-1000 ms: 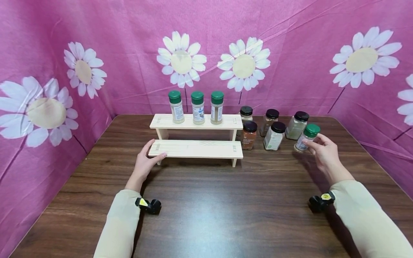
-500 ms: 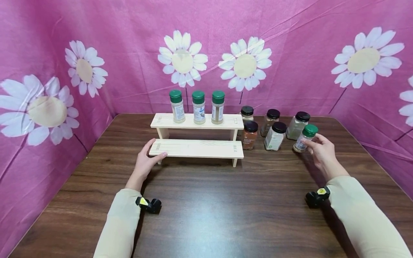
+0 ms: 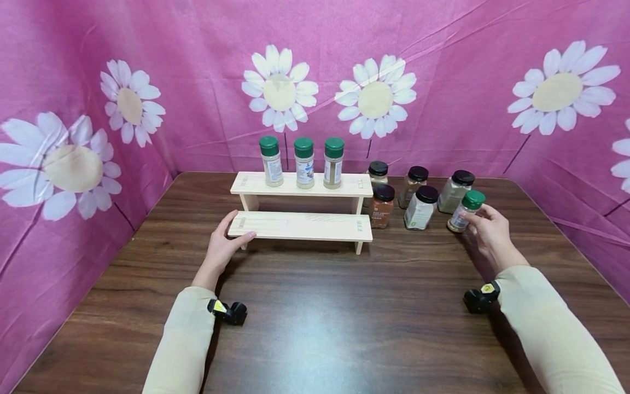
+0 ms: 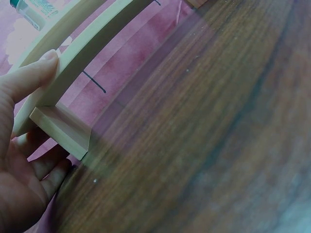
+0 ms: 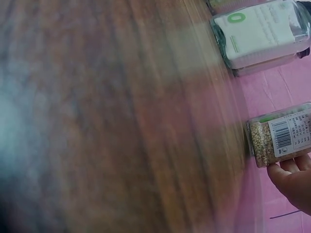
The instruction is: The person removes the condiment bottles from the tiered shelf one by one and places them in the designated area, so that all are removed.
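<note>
A two-step wooden rack [image 3: 300, 225] stands mid-table, and three green-capped spice bottles [image 3: 303, 163] line its upper shelf. My left hand [image 3: 222, 250] holds the left end of the lower shelf [image 4: 82, 48], thumb on the front edge. At the right, my right hand [image 3: 489, 232] grips a fourth green-capped bottle [image 3: 465, 211] that leans a little to the left, just above or on the table. The right wrist view shows that bottle [image 5: 284, 138] on its barcode side, with fingertips [image 5: 291, 177] against it.
Several black-capped square jars [image 3: 418, 198] stand between the rack and the held bottle; one white-labelled jar [image 5: 257, 34] is closest to it. Pink daisy-print cloth [image 3: 443, 65] walls in the brown wooden table [image 3: 334, 317] on three sides.
The right hand has shifted the green-capped bottle slightly left and down, closer to the black-capped jars. The left hand has stayed on the shelf end.
</note>
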The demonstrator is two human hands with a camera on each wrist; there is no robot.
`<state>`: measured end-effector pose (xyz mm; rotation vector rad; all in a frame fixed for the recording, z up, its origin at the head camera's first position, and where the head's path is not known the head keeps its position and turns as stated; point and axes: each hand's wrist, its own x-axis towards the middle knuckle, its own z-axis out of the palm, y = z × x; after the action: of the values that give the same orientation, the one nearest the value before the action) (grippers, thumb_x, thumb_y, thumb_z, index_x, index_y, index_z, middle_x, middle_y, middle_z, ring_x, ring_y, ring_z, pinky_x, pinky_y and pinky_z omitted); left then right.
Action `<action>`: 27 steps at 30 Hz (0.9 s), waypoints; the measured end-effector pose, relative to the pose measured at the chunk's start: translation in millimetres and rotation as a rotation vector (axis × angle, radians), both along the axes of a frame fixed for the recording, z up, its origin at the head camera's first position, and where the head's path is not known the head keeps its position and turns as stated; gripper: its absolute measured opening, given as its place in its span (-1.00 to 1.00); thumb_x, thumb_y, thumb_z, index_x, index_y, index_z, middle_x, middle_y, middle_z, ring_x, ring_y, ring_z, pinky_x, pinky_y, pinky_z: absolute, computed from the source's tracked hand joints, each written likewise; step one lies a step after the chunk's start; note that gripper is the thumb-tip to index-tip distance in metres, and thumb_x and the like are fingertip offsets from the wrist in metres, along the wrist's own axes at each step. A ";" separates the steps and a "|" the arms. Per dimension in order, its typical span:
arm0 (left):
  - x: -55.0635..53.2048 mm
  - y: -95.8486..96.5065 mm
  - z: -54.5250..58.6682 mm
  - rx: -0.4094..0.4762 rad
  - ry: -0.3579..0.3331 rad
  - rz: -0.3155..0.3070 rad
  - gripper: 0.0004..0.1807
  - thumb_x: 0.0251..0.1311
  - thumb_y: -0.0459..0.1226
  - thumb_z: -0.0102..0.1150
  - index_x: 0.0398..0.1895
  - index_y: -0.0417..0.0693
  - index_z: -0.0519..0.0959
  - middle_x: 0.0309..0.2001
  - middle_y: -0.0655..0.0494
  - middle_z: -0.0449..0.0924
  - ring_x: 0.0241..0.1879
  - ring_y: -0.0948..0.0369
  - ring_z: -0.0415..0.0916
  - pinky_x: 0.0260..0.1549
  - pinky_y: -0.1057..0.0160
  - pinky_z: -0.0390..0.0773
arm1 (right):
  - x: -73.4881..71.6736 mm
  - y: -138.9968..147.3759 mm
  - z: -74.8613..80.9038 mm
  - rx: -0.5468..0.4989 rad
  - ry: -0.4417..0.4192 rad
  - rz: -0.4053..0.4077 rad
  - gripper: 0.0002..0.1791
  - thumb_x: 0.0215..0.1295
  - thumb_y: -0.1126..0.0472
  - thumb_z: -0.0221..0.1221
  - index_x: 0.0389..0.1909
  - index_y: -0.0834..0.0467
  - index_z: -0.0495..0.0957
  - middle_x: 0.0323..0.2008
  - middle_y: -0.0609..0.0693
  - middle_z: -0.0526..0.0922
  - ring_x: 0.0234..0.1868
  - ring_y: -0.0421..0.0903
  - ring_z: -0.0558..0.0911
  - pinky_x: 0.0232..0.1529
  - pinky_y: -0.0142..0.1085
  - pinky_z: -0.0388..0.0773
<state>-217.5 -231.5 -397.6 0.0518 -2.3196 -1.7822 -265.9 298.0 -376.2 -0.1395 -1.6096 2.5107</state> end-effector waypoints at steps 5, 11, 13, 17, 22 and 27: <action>-0.6 0.1 0.1 0.003 -0.002 -0.001 -0.19 -0.14 -0.32 0.30 0.23 -0.18 0.13 0.14 -0.13 0.19 0.09 0.12 0.11 0.08 0.20 0.05 | -0.9 0.1 -1.3 -0.005 0.001 -0.002 -0.71 -0.06 0.59 0.13 -0.45 0.13 0.55 -0.52 -0.08 0.54 -0.65 -0.28 0.33 -0.73 -0.51 0.21; -0.2 -0.4 -0.1 -0.007 -0.011 0.005 -0.19 -0.15 -0.30 0.30 0.23 -0.17 0.13 0.15 -0.13 0.18 0.09 0.12 0.10 0.08 0.19 0.04 | -1.7 0.0 -2.6 -0.032 -0.006 -0.004 -0.71 -0.06 0.61 0.11 -0.46 0.14 0.55 -0.51 -0.07 0.54 -0.59 -0.27 0.38 -0.70 -0.51 0.26; -0.2 -0.4 -0.2 -0.007 -0.009 0.003 -0.19 -0.15 -0.30 0.31 0.23 -0.17 0.13 0.15 -0.13 0.18 0.09 0.12 0.10 0.08 0.19 0.04 | -2.2 0.1 -3.1 -0.043 -0.006 -0.003 -0.71 -0.07 0.61 0.11 -0.47 0.15 0.56 -0.51 -0.07 0.55 -0.55 -0.26 0.41 -0.67 -0.50 0.30; -0.4 -0.1 -0.5 0.000 0.003 -0.003 -0.19 -0.15 -0.32 0.30 0.23 -0.19 0.13 0.14 -0.14 0.19 0.09 0.11 0.11 0.07 0.18 0.05 | -2.7 0.8 -4.4 -0.037 -0.011 -0.007 -0.71 -0.08 0.60 0.14 -0.46 0.15 0.56 -0.51 -0.06 0.55 -0.51 -0.26 0.43 -0.65 -0.50 0.32; 0.0 0.2 -0.5 0.006 0.007 -0.003 -0.19 -0.14 -0.33 0.30 0.22 -0.20 0.13 0.14 -0.14 0.19 0.08 0.11 0.12 0.07 0.19 0.06 | -2.3 1.5 -4.7 -0.023 -0.008 -0.003 -0.71 -0.09 0.59 0.16 -0.44 0.14 0.55 -0.50 -0.07 0.56 -0.53 -0.26 0.43 -0.67 -0.51 0.30; 0.4 0.5 0.1 0.005 0.001 -0.003 -0.19 -0.14 -0.32 0.29 0.23 -0.19 0.12 0.14 -0.14 0.18 0.08 0.11 0.12 0.07 0.18 0.06 | -1.5 2.2 -3.1 -0.054 0.012 0.018 -0.70 -0.09 0.60 0.14 -0.41 0.15 0.53 -0.50 -0.05 0.57 -0.51 -0.26 0.45 -0.66 -0.50 0.32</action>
<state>-217.1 -231.0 -397.5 0.0483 -2.3167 -1.7888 -267.4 300.1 -379.3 -0.1159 -1.5456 2.5652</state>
